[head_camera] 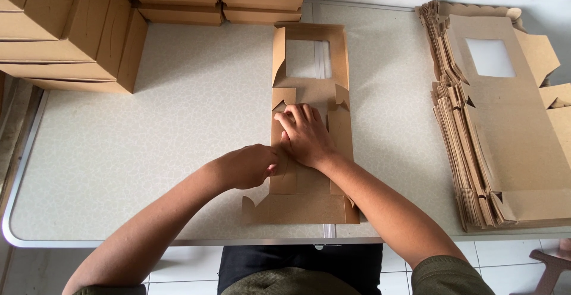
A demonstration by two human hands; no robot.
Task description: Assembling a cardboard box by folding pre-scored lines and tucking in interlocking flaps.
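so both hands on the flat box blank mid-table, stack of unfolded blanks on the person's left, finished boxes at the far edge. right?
Not quite: in the head view the stack of unfolded blanks lies on the person's right. Both hands, left hand and right hand, are on the box blank; finished boxes sit at the far edge.

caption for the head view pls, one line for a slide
Both hands, left hand and right hand, press folds into a flat windowed cardboard box blank.

Small box-assembly workstation, likely a packing room: a pale speckled table (pixel 148 140) with metal edging stood on white floor tiles (pixel 178 271), with finished brown cartons (pixel 71 27) stacked at its far left corner and a tall pile of flat windowed cardboard blanks (pixel 499 128) along its right edge.
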